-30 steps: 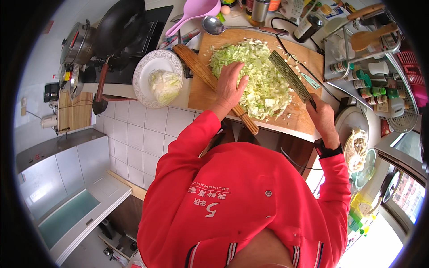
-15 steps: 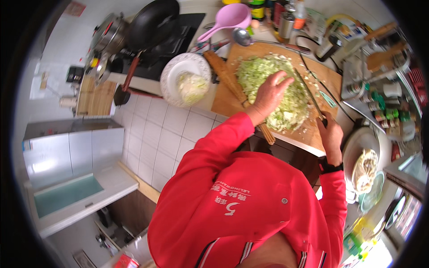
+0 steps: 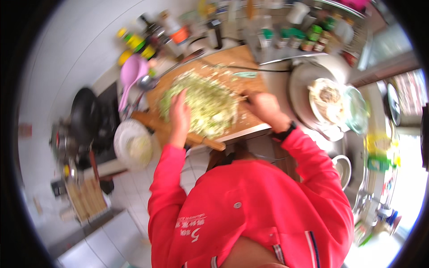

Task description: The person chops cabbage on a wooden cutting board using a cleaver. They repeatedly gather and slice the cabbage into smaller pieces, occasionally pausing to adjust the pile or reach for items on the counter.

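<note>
left hand [image 3: 179,114] fingers together, flat on chopped cabbage [image 3: 203,103] | right hand [image 3: 263,106] fist around knife handle, blade blurred | keep fingertips curled back, chop evenly on cutting board [image 3: 232,62]

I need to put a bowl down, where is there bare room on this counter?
Little shows. The cutting board has a bare strip along its far edge, between the cabbage pile and the bottles. Elsewhere it is crowded: white plate and black pan left, dishes right.
</note>
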Demonstrator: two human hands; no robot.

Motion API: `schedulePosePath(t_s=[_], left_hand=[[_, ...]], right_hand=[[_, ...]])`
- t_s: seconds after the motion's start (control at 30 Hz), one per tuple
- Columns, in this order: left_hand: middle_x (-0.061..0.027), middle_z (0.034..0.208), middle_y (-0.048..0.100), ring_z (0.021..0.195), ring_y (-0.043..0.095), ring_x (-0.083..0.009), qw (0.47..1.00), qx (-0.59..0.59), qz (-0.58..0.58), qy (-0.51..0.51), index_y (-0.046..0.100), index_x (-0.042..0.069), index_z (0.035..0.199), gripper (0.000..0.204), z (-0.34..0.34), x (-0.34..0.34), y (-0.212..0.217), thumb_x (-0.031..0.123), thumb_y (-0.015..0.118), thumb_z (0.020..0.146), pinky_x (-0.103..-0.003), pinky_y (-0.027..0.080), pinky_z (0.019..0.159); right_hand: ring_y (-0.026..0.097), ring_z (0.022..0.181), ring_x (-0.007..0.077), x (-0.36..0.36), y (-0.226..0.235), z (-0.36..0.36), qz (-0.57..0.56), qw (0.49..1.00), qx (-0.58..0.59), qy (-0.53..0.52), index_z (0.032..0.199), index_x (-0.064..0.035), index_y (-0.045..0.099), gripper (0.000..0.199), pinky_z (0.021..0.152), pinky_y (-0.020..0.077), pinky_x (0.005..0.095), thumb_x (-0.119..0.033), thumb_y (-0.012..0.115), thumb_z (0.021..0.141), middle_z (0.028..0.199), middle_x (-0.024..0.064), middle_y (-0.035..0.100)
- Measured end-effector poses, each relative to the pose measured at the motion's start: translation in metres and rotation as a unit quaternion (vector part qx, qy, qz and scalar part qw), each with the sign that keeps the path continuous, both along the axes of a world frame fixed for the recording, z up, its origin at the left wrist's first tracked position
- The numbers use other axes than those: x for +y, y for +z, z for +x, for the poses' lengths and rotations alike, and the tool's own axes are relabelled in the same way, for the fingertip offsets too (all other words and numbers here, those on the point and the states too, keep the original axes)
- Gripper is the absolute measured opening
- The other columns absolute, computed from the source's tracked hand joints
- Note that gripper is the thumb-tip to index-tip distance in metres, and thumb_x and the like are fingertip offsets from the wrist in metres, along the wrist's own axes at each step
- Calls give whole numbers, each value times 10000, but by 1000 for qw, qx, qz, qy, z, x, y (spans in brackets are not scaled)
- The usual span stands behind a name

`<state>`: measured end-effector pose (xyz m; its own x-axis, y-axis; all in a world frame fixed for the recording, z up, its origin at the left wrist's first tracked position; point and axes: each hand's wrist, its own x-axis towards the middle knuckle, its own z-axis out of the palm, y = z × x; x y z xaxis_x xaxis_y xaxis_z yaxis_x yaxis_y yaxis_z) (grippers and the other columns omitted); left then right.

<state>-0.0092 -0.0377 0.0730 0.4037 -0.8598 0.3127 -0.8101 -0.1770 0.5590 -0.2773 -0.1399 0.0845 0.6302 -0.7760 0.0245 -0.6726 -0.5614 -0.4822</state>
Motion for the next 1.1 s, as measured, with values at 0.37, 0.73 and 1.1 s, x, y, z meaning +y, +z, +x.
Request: schedulePosePath(t_s=[0.37,0.73,1.1], left_hand=[[-129,1475,321,1199,503,-265,982,147,-75,93,553,72,1269,565,0,13,6,-128,520,742,-323,494,820],[-220,1513,250,1409,243,-362,994,60,75,-49,412,87,1401,770,7,5,-15,-25,673,685,-415,241,1127],[-195,1350,516,1303,440,-267,943,328,45,25,504,-6,1313,551,18,4,10,402,520,941,-413,286,1102]], right_hand=[[642,721,342,14,14,-8,31,997,-67,-7,954,-107,613,241,634,509,458,-287,632,796,741,132,652],[646,740,340,20,-8,-4,5,996,-92,1,1054,-141,642,292,635,510,458,-312,646,817,780,140,657],[667,740,281,18,17,-3,-3,994,-106,-11,1046,-124,652,286,647,525,367,-281,699,812,850,99,690]])
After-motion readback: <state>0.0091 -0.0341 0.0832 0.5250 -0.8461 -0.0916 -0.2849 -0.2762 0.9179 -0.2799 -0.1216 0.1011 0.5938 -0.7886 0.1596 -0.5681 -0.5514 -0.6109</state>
